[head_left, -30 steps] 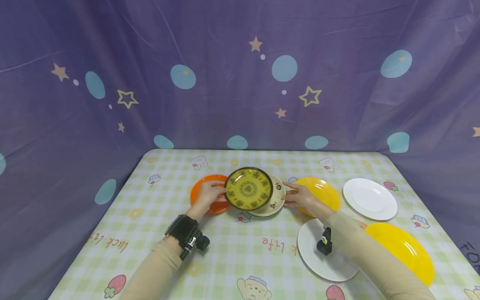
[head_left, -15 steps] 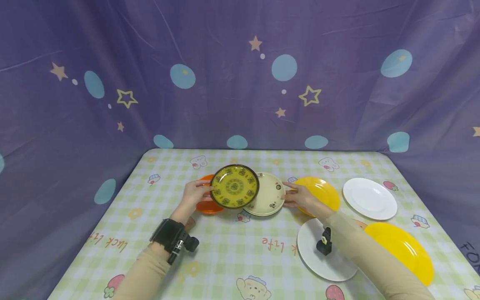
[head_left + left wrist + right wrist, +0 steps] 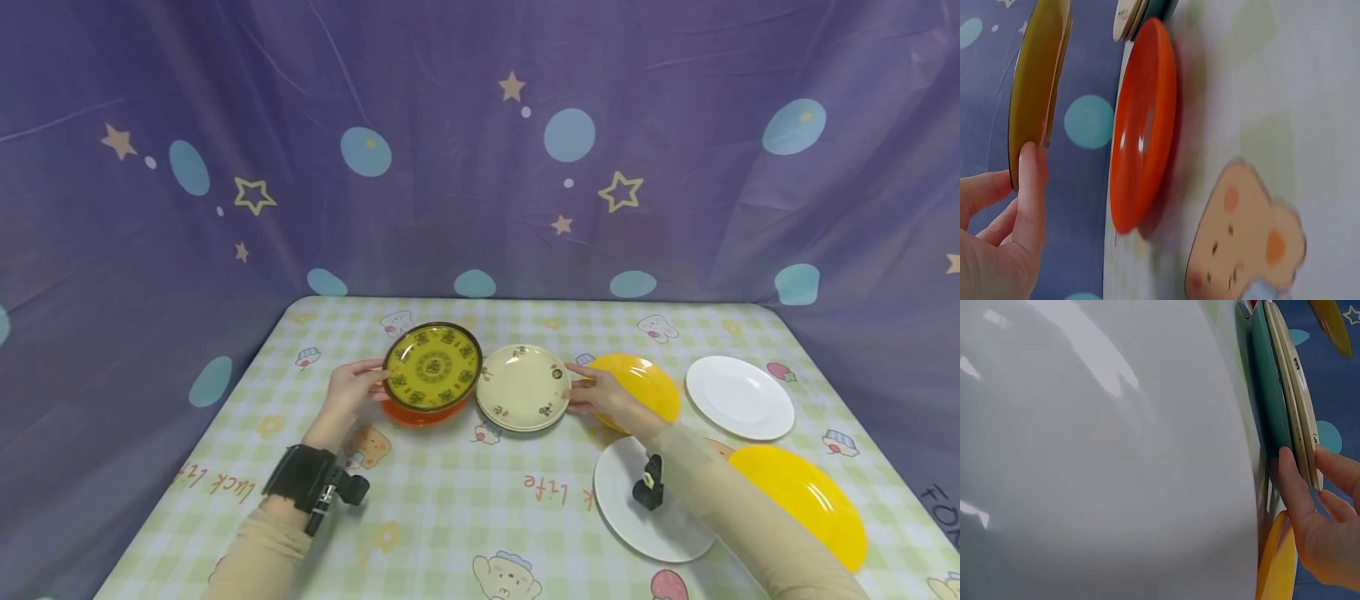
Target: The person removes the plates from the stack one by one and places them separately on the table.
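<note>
My left hand [image 3: 352, 392] pinches the left rim of a yellow-green patterned plate [image 3: 432, 367] with a dark edge, held tilted above an orange plate [image 3: 423, 417]. In the left wrist view a gap shows between the held plate [image 3: 1038, 81] and the orange plate [image 3: 1141, 131] on the table. The fingers of my right hand [image 3: 606, 398] touch the right edge of a stack topped by a cream plate [image 3: 522, 388]. The right wrist view shows a green piece [image 3: 1269, 381] beneath two cream plates [image 3: 1297, 394], with fingertips at their rims.
On the right lie a yellow plate [image 3: 645, 387], a white plate [image 3: 738, 397], a larger yellow plate [image 3: 806, 504] and another white plate [image 3: 637, 508], partly under my right forearm. A purple curtain [image 3: 450, 233] hangs behind the checked tablecloth [image 3: 450, 517].
My left hand has carried the patterned plate leftward, off the cream stack and over the orange plate. More of the top cream plate shows. My right hand has stayed in place.
</note>
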A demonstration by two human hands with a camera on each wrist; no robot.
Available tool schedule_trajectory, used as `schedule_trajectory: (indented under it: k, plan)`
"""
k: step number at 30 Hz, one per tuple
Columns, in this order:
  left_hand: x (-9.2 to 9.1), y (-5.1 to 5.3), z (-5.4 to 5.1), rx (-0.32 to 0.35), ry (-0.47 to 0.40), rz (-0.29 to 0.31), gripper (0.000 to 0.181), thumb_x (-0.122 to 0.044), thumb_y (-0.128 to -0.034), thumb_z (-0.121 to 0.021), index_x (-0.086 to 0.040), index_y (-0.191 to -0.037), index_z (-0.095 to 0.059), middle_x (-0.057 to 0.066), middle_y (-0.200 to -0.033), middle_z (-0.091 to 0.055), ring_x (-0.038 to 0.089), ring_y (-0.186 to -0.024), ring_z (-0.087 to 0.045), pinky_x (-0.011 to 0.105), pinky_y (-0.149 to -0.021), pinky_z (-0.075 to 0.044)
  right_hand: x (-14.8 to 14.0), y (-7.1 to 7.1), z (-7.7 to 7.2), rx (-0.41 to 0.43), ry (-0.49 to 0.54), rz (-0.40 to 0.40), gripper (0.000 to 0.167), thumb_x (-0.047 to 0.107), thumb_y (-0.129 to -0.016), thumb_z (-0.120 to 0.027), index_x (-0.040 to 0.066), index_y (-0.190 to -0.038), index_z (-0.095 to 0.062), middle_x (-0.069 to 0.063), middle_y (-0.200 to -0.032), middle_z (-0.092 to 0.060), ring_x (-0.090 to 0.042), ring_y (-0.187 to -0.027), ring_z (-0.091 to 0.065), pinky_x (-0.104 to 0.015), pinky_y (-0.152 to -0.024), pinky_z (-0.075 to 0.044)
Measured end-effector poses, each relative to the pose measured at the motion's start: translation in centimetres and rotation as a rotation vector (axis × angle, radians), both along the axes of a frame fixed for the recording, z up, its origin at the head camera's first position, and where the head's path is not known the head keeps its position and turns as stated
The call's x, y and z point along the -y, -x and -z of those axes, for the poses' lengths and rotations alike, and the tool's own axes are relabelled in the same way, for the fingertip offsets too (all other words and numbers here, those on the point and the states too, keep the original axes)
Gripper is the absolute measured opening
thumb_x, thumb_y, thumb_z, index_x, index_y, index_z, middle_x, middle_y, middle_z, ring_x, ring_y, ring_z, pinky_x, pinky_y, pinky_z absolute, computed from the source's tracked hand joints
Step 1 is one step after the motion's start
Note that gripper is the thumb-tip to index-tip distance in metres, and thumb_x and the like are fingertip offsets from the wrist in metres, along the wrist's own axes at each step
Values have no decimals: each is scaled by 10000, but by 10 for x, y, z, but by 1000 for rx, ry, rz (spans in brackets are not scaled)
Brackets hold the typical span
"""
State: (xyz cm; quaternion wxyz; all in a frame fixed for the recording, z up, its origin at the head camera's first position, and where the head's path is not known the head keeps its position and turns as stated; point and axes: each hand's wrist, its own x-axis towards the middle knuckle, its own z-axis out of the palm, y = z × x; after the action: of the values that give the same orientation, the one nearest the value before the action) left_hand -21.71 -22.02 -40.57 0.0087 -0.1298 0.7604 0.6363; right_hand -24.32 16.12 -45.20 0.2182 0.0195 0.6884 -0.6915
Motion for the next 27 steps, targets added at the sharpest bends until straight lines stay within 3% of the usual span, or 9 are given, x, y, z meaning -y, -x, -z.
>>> schedule_trajectory:
  k: [12,27]
  plan:
    - [46,-11,-2,-22,-45,-65,427,-13,-853,-526,131,-1238,-409,-54,-665,-607,71,-529,-599,254,-594,-558,1,-1,-2,-4,-8,5,625,-74,-840,-518,22,-1389,-234,-345,-1234,-399,-184,-776,-623,-399,-826,-500]
    - [89,-20,1,2,-23,-135,461,-30,-868,-514,120,-1278,-366,-120,-662,-576,59,-536,-595,254,-586,-558,0,1,-1,-7,-23,1,614,-46,-845,-532,34,-1386,-254,-333,-1240,-409,-191,-803,-624,-402,-825,-499]
